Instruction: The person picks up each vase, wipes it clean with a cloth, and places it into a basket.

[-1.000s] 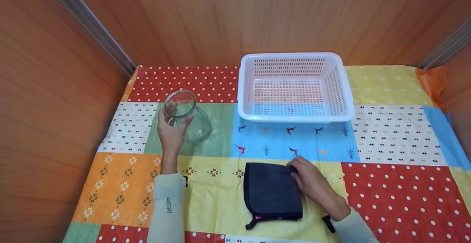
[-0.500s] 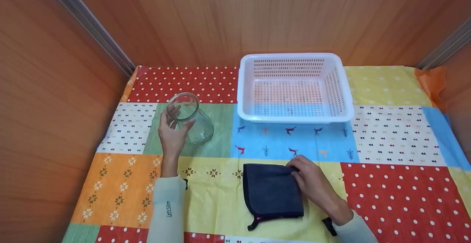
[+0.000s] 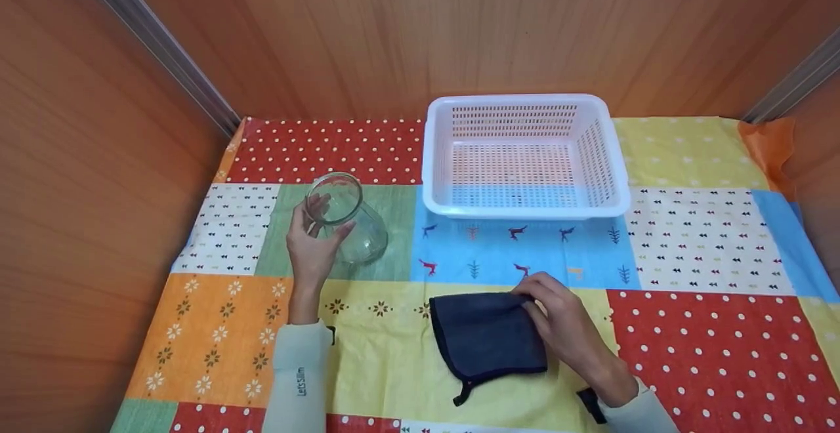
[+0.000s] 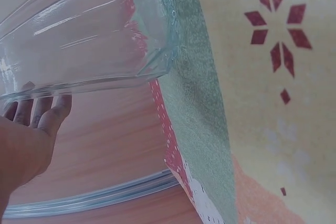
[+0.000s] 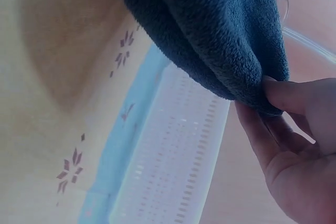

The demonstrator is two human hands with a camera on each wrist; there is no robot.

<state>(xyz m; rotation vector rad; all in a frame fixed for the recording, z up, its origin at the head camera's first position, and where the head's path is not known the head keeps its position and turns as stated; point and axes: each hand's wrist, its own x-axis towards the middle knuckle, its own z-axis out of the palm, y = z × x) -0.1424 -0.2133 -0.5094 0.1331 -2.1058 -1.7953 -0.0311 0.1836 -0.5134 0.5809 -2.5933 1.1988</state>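
Observation:
A clear glass jar (image 3: 369, 235) with a wide round mouth leans over the green patch, left of centre in the head view. My left hand (image 3: 314, 249) grips it by the neck, thumb on one side and fingers on the other. In the left wrist view the ribbed glass jar (image 4: 100, 35) tilts above the cloth. Front and centre, a folded dark blue-grey towel (image 3: 485, 334) hangs from my right hand (image 3: 569, 320), which pinches its upper right corner. A small loop dangles from its lower edge. Up close in the right wrist view, the towel (image 5: 226, 35) looks fluffy.
Behind the towel stands a white perforated plastic basket (image 3: 525, 212), close to the wooden back panel (image 3: 459, 33). A patchwork-print tablecloth (image 3: 715, 348) covers the table. Wooden panels also rise at the left (image 3: 85, 210) and right sides.
My left hand has brought the jar a little nearer and to the right. The right hand has lifted the towel slightly, and its lower edge with the loop has swung rightward.

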